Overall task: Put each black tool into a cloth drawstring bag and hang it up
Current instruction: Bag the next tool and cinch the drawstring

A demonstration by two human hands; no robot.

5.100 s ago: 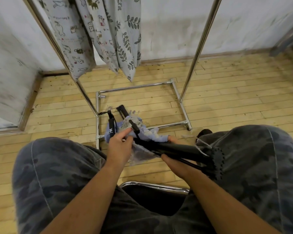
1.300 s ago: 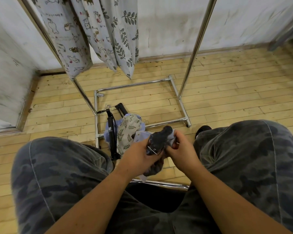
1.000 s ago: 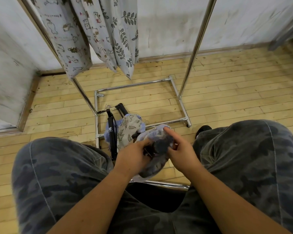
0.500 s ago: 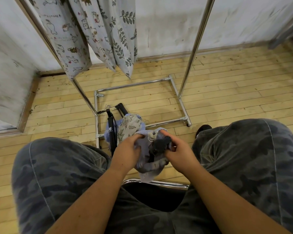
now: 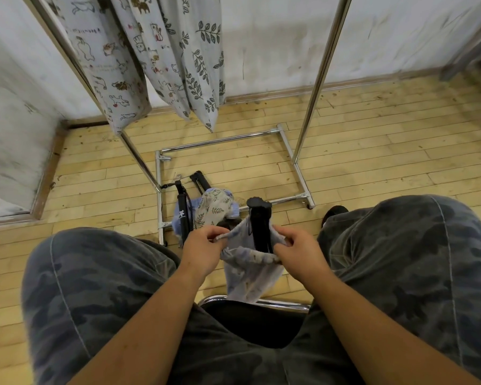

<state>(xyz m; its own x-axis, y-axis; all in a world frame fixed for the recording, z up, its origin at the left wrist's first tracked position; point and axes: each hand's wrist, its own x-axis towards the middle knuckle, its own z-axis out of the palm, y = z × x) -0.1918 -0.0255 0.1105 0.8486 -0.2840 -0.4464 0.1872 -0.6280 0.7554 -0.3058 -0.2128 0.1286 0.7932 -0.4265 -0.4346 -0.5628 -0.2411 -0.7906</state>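
Observation:
A pale blue drawstring bag (image 5: 250,276) hangs between my knees with a black tool (image 5: 260,226) standing upright in its mouth, top end sticking out. My left hand (image 5: 203,250) pinches the bag's left rim and my right hand (image 5: 297,250) pinches the right rim, both shut on the cloth. On the floor ahead lie two more black tools (image 5: 184,209) beside a leaf-print bag (image 5: 214,209) and a blue cloth. Several printed bags (image 5: 178,59) hang from the metal rack (image 5: 321,73).
The rack's chrome base frame (image 5: 300,173) rests on the wooden floor just ahead of my knees. A chair's chrome front edge (image 5: 283,304) shows below the bag. White walls close the far side and the left.
The bag's mouth has been pulled wider and lower around the tool, so the tool's top now stands clear above the rim. My hands have spread apart along the rim.

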